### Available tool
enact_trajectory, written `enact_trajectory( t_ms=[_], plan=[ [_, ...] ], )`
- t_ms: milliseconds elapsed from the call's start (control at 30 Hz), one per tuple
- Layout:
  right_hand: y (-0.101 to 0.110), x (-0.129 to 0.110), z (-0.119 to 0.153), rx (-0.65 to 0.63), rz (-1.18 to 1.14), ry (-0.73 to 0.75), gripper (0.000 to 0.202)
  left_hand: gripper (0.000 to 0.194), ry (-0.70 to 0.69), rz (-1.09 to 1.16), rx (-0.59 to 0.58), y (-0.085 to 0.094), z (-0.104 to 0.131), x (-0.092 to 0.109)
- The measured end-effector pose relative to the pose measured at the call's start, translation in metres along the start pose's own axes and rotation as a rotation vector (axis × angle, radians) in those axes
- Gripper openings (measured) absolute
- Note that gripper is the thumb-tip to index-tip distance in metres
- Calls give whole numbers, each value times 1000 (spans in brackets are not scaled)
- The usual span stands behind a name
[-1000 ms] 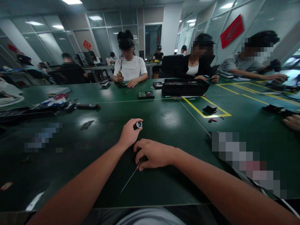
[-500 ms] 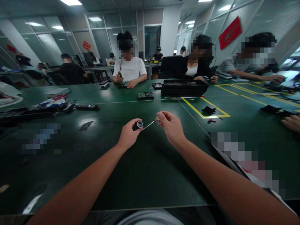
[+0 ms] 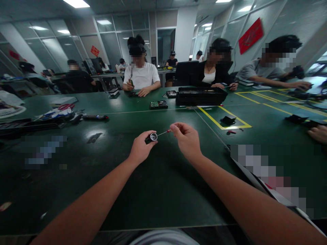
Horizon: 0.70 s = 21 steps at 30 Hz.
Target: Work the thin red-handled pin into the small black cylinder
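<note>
My left hand [image 3: 142, 147] is closed around a small black cylinder [image 3: 153, 136] with a pale ring at its end and a hollow inside that faces me. Its exact kind I cannot make out. Between the fingertips of my right hand [image 3: 187, 139] is a screwdriver [image 3: 162, 133] with a thin metal shaft and a red part at the handle, most of which my fingers cover. The shaft's tip points left and reaches the rim of the cylinder; whether it goes inside is too small to tell.
A black marker-like pen [image 3: 95, 117] lies to the left, near scissors [image 3: 65, 105] and a pile of tools. Ahead are a circuit board device [image 3: 158, 104], a long black box [image 3: 201, 96] and a black piece [image 3: 228, 120] inside yellow tape. Co-workers sit across the green table [image 3: 158, 190].
My left hand has turned the cylinder so its open end faces me more. The screwdriver shaft has risen from below the cylinder's edge to its rim and lies flatter.
</note>
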State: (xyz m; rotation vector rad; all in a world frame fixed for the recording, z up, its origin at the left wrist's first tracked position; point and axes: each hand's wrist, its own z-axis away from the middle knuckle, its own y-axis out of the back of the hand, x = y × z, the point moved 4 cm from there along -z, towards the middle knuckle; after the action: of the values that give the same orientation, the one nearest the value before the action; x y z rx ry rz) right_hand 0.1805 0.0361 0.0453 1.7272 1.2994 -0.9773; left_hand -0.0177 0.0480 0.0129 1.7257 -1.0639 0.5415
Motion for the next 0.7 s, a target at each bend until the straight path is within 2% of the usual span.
enact_trajectory(
  t_ms=[133, 400, 600, 700],
  plan=[
    [1, -3, 2, 29, 40, 20, 28, 38, -6, -14, -13, -1, 1, 1],
    [4, 2, 1, 93, 77, -33, 35, 40, -49, -5, -36, -3, 2, 2],
    [6, -8, 6, 128, 325, 131, 48, 40, -104, -14, -33, -3, 1, -1],
    [4, -10, 7, 70, 362, 179, 36, 40, -119, -24, -36, -3, 1, -2]
  ],
)
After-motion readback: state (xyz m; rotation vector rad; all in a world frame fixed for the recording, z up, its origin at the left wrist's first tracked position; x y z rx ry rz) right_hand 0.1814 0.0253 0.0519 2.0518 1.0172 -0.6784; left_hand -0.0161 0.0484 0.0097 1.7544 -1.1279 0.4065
